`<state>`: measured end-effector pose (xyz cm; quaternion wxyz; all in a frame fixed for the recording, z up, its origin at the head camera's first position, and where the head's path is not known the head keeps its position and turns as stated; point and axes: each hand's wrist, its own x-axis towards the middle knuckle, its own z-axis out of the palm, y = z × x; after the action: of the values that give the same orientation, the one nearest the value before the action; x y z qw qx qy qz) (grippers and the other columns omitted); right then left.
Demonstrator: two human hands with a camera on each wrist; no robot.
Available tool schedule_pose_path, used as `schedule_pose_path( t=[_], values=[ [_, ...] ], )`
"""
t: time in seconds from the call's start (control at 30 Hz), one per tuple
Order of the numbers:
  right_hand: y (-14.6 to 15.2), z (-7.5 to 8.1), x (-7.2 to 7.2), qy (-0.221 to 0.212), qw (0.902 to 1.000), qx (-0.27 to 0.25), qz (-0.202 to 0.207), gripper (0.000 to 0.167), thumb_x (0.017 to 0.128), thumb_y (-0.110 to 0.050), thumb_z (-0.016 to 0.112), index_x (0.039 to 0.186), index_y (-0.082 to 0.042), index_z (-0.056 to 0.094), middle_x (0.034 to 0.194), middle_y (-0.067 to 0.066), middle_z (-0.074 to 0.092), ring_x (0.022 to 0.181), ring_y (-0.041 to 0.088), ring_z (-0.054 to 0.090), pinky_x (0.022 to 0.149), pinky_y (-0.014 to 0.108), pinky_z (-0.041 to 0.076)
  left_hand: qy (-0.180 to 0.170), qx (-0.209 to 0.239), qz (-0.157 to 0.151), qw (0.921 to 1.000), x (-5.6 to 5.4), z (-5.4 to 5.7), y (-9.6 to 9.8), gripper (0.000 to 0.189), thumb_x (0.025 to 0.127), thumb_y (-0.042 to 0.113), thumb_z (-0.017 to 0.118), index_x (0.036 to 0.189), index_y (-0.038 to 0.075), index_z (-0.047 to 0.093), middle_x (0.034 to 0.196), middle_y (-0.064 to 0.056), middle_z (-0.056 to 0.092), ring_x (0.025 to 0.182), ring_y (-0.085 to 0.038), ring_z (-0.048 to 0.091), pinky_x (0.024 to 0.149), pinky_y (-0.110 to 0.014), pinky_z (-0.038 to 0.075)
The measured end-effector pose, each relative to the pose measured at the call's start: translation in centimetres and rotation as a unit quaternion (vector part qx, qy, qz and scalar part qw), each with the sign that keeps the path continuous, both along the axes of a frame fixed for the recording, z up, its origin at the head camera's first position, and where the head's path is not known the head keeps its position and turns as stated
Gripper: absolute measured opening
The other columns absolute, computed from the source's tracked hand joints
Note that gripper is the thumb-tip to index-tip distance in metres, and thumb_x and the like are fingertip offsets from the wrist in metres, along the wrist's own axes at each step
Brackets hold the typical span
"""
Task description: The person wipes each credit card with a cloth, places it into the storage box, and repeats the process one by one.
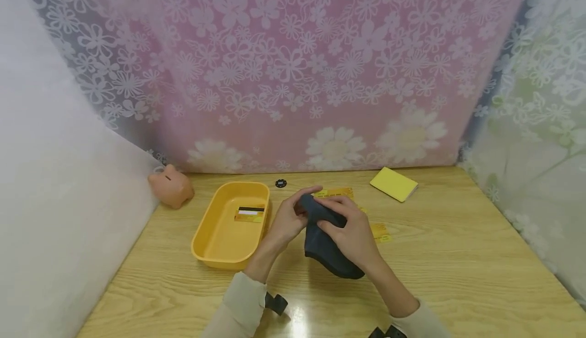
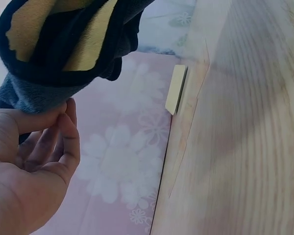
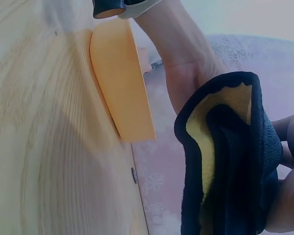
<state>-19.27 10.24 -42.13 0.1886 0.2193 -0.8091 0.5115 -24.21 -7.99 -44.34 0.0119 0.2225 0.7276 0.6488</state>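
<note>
Centrally, above the wood-grained worktop (image 1: pixel 458 256), hangs a dark navy pouch (image 1: pixel 325 246) of soft, finely napped cloth, its mouth edged with a thick black band and gaping towards the person. Inside, a yellow lining (image 3: pixel 198 132) with a fabric look shows beside darker folds. The pouch is wide at the mouth and narrows towards its far end, tilted, clear of the surface.

The left hand (image 1: pixel 289 218) pinches the narrow end between thumb and fingertips, palm turned inward. The right hand (image 1: pixel 354 233) grips the other side, thumb on the near face and fingers bent over the cloth. Both forearms reach in from the near side and converge; the pale sleeves end behind the wrists.

Beyond the hands, partly hidden, lie yellow-orange printed cards (image 1: pixel 341 192). To the left stands a smooth orange tray (image 1: pixel 224 236) with rounded corners, holding a black-striped card (image 1: pixel 249 218) against its right wall. A round black chip (image 1: pixel 281 183) and a flat yellow notebook (image 1: pixel 393 184) lie near the far edge; a rounded, slotted piggy bank (image 1: pixel 171 186) sits by the far left corner.
</note>
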Motion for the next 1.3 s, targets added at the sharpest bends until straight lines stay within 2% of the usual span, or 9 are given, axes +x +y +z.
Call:
schedule_pose_path(
  t=[0.07,0.2,0.3,0.4,0.57,0.73,0.87,1.03,1.3],
  values=[
    [0.1,0.0,-0.1,0.005,1.0,0.003,-0.005,0.048,0.088,0.001,0.081,0.133,-0.015,0.074,0.125,0.01,0.066,0.116,0.033,0.063,0.094,0.056,0.058,0.003,-0.001,0.0,1.0,0.1,0.0,-0.1,0.068,0.094,-0.017,0.051,0.151,0.021,0.056,0.127,-0.013,0.068,0.081,-0.014,0.059,0.064,-0.025,0.043],
    [0.7,0.1,-0.5,0.011,0.9996,0.009,-0.023,0.05,0.085,0.004,0.082,0.131,-0.014,0.074,0.124,0.011,0.066,0.115,0.033,0.063,0.093,0.056,0.058,-0.01,0.011,-0.001,0.9999,0.1,0.3,-0.3,0.062,0.097,-0.009,0.061,0.151,0.02,0.056,0.126,-0.012,0.07,0.094,-0.015,0.069,0.079,-0.029,0.059],
    [1.5,0.4,-1.1,0.01,0.9992,0.017,-0.034,0.05,0.086,0.004,0.081,0.132,-0.013,0.074,0.125,0.013,0.066,0.116,0.035,0.062,0.095,0.058,0.056,-0.016,0.019,0.005,0.9997,0.2,0.5,-0.5,0.061,0.095,-0.005,0.071,0.15,0.02,0.058,0.125,-0.012,0.069,0.1,-0.019,0.069,0.088,-0.034,0.062],
    [2.8,0.7,-1.8,0.001,0.9983,0.029,-0.05,0.05,0.087,0.002,0.081,0.134,-0.014,0.073,0.126,0.014,0.065,0.118,0.037,0.061,0.097,0.06,0.055,-0.015,0.027,0.009,0.9995,0.1,0.7,-0.4,0.062,0.092,-0.004,0.076,0.148,0.02,0.06,0.123,-0.013,0.065,0.101,-0.021,0.068,0.089,-0.035,0.062],
    [5.1,1.1,-2.8,-0.03,0.9956,0.038,-0.081,0.049,0.09,-0.003,0.08,0.137,-0.016,0.071,0.129,0.015,0.063,0.119,0.038,0.06,0.097,0.06,0.054,-0.019,0.034,0.003,0.9993,0.0,0.7,-0.5,0.062,0.091,-0.005,0.076,0.147,0.019,0.061,0.12,-0.012,0.062,0.1,-0.019,0.066,0.089,-0.034,0.062],
    [7.0,1.5,-3.0,-0.057,0.992,0.04,-0.105,0.049,0.094,-0.007,0.077,0.141,-0.017,0.068,0.134,0.018,0.061,0.12,0.043,0.059,0.094,0.061,0.054,-0.028,0.041,-0.001,0.9988,0.1,0.8,-0.6,0.063,0.09,-0.006,0.076,0.146,0.02,0.062,0.119,-0.009,0.062,0.099,-0.019,0.065,0.089,-0.033,0.062],
    [7.9,1.9,-2.9,-0.057,0.9908,0.035,-0.118,0.05,0.094,-0.008,0.077,0.142,-0.02,0.067,0.135,0.018,0.061,0.122,0.044,0.058,0.097,0.063,0.052,-0.039,0.036,0.006,0.9986,0.2,0.8,-0.8,0.064,0.091,-0.005,0.076,0.146,0.026,0.062,0.121,-0.007,0.062,0.101,-0.019,0.064,0.09,-0.032,0.062],
    [7.3,2.3,-2.4,-0.023,0.994,0.02,-0.105,0.051,0.092,-0.007,0.079,0.14,-0.022,0.069,0.133,0.013,0.063,0.12,0.039,0.06,0.096,0.06,0.053,-0.037,0.03,0.015,0.9987,0.1,0.8,-0.9,0.064,0.092,-0.004,0.075,0.146,0.028,0.061,0.121,-0.008,0.062,0.103,-0.021,0.065,0.091,-0.035,0.062],
    [3.2,1.6,-0.9,0.045,0.998,0.031,-0.033,0.054,0.085,0.002,0.083,0.133,-0.018,0.073,0.122,0.008,0.067,0.115,0.03,0.063,0.094,0.054,0.056,-0.018,0.01,0.02,0.9996,0.0,0.8,-0.9,0.064,0.093,-0.001,0.075,0.148,0.027,0.059,0.127,-0.012,0.064,0.103,-0.021,0.068,0.091,-0.036,0.062]
  ],
)
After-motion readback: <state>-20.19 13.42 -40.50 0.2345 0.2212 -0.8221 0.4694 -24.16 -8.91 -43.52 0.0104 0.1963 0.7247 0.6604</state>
